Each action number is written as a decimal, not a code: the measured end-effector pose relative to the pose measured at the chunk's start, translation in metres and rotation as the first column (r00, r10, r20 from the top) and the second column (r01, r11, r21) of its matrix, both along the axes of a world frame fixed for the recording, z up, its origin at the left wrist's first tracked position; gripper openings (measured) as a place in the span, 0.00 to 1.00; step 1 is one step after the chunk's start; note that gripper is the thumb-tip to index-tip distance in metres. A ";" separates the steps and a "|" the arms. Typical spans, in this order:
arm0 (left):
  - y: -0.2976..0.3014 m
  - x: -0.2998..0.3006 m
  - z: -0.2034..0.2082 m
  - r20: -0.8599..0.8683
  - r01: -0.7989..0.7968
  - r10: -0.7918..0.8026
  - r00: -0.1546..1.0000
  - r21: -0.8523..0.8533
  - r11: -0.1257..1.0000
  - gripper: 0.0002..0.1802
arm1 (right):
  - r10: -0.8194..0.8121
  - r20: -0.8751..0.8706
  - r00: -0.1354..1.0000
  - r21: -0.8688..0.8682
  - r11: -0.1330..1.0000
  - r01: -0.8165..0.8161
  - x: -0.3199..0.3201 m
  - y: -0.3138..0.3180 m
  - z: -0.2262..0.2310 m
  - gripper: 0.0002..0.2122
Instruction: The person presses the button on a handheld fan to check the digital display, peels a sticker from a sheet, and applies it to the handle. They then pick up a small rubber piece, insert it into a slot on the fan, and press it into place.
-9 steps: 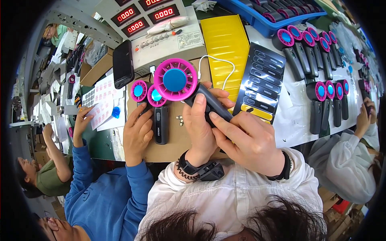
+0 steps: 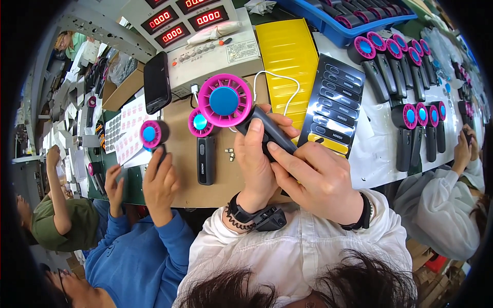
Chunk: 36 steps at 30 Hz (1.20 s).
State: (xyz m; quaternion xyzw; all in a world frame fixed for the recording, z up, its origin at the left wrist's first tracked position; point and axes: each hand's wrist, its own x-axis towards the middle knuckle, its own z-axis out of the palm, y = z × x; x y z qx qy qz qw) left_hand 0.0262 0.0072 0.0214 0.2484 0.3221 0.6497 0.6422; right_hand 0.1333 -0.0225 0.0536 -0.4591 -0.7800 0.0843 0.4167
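Note:
A dark grey handheld fan (image 2: 277, 134) with a pink grille and blue centre is held up between my hands, its head toward the upper left. My left hand (image 2: 257, 154) wraps its handle, thumb lying along the front. The fingers of my right hand (image 2: 318, 174) press on the handle's lower part, whose end they hide. A second fan (image 2: 205, 159) lies on the brown board (image 2: 226, 192) left of my hands. Small metal pieces (image 2: 230, 154) lie close to my left wrist. To the right is a black sheet of label strips (image 2: 336, 97).
A meter box (image 2: 215, 61) with red displays stands behind, beside a black phone (image 2: 157, 82) and a white cable (image 2: 292, 79). Rows of fans (image 2: 405, 138) and a blue crate (image 2: 328, 25) occupy the right. A co-worker's hand (image 2: 160, 179) holds another fan (image 2: 154, 134) at left.
The co-worker at left has lifted a fan off the board and carried it leftward. My hands and the fan in them have barely moved.

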 end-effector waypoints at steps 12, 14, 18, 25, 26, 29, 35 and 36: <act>-0.001 -0.002 0.009 -0.144 0.042 -0.034 0.989 0.046 0.998 0.20 | -0.002 -0.063 0.998 -0.022 1.000 0.001 0.000 0.001 0.003 0.14; -0.002 -0.002 0.008 -0.116 0.052 -0.047 0.992 0.041 0.998 0.21 | -0.002 -0.066 0.998 -0.056 0.998 -0.002 0.001 -0.001 0.005 0.14; -0.001 -0.005 0.005 -0.106 0.068 -0.060 0.993 0.071 0.995 0.24 | 0.013 -0.032 0.999 -0.044 0.999 -0.014 0.003 -0.002 0.003 0.14; -0.001 -0.006 0.007 -0.130 0.094 -0.079 0.988 0.111 0.989 0.27 | 0.015 -0.035 0.999 -0.041 0.999 -0.017 0.005 -0.001 0.006 0.13; -0.001 -0.007 0.007 -0.127 0.110 -0.094 0.987 0.127 0.986 0.28 | 0.020 -0.028 0.999 -0.044 0.999 -0.022 0.006 -0.001 0.007 0.12; -0.001 -0.007 0.007 -0.125 0.130 -0.111 0.986 0.158 0.979 0.29 | 0.026 -0.032 0.999 -0.057 0.998 -0.028 0.008 -0.001 0.007 0.12; -0.001 -0.006 0.010 -0.130 0.143 -0.121 0.984 0.173 0.975 0.30 | 0.033 -0.063 0.997 -0.064 0.997 -0.038 0.008 0.000 0.006 0.11; -0.001 -0.007 0.010 -0.129 0.143 -0.121 0.984 0.174 0.974 0.30 | 0.034 -0.062 0.997 -0.064 0.997 -0.038 0.009 0.000 0.006 0.11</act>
